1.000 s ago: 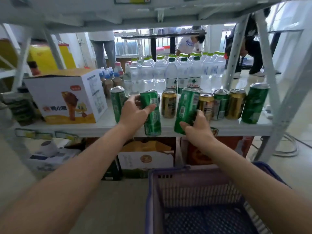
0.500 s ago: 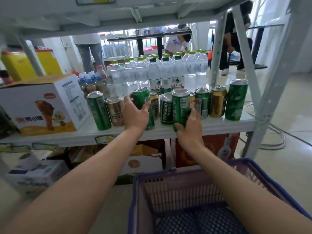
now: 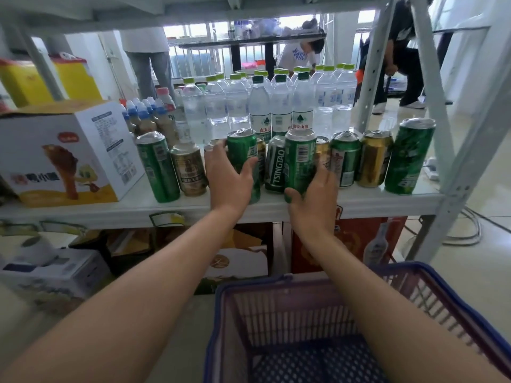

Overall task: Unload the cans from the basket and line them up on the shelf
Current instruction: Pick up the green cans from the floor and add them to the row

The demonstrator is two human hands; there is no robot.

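Hands grip two tall green aluminium cans upright at the white metal shelf [image 3: 276, 210] front edge, left hand [image 3: 228, 183] round one [image 3: 244, 158], right hand [image 3: 315, 197] round another [image 3: 300, 161]; careless release risks toppling crowded neighbours

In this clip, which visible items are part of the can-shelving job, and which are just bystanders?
Job:
left hand holding a green can
right hand holding a second green can
shelf
blue basket

Lying about:
water bottles
cardboard box
yellow bin
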